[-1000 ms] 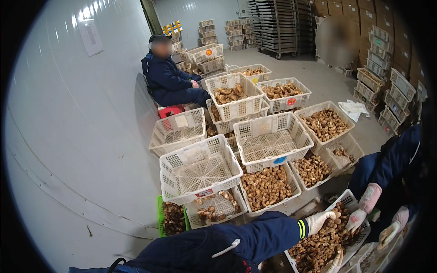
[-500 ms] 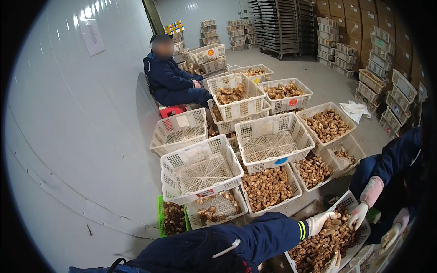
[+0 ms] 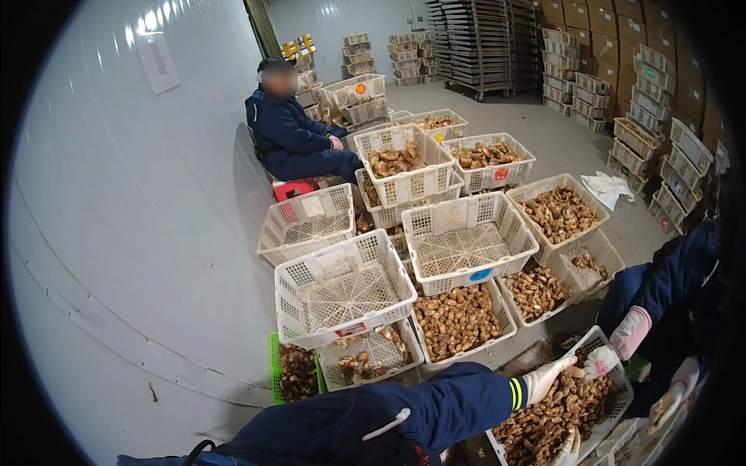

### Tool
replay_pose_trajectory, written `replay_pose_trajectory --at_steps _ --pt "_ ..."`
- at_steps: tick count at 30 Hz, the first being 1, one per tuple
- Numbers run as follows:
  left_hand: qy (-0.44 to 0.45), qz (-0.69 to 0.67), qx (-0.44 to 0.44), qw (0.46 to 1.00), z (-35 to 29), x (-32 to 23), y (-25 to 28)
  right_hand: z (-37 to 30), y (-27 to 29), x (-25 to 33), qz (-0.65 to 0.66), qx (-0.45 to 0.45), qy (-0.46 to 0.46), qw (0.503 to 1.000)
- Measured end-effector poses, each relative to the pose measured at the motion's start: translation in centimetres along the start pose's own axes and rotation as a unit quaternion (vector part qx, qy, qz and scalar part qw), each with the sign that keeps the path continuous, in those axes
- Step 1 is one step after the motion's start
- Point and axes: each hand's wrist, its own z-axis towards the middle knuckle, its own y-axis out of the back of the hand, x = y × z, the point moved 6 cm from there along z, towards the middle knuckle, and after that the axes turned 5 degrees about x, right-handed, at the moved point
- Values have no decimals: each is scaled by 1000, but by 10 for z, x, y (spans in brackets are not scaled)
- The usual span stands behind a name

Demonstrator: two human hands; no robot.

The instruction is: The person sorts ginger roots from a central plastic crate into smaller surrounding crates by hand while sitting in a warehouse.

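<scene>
My left hand (image 3: 548, 378), in a white glove at the end of a dark blue sleeve with a yellow-striped cuff, lies with fingers stretched over a white plastic crate (image 3: 614, 382) heaped with brown mushroom-like pieces (image 3: 556, 415). At the crate's near edge is my right hand (image 3: 569, 450), also in a white glove. It is mostly cut off by the picture's lower edge, so its grip is hidden. A co-worker in blue crouches on the far side of the same crate, with a pink-gloved hand (image 3: 631, 332) and a white-gloved hand (image 3: 600, 362) at its far rim.
Several white slotted crates stand on the floor ahead, two empty ones (image 3: 342, 286) (image 3: 466, 241) stacked on full ones. A green crate (image 3: 273, 365) is at the left. A second person (image 3: 291, 140) sits on a red stool by the white wall. Crate stacks and racks line the back and right.
My left hand has stayed over the crate. The co-worker's gloved hands have shifted slightly at its far rim.
</scene>
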Motion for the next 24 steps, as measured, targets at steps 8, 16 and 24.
replay_pose_trajectory --at_steps 8,16,24 --pt "-24 58 -78 995 1 -1 5 2 1 15 81 -16 -83 993" --pt "9 47 -25 999 6 8 18 5 -3 15 93 0 -124 988" --pt "-18 118 -30 992 1 0 8 4 -5 3 29 -9 -28 999"
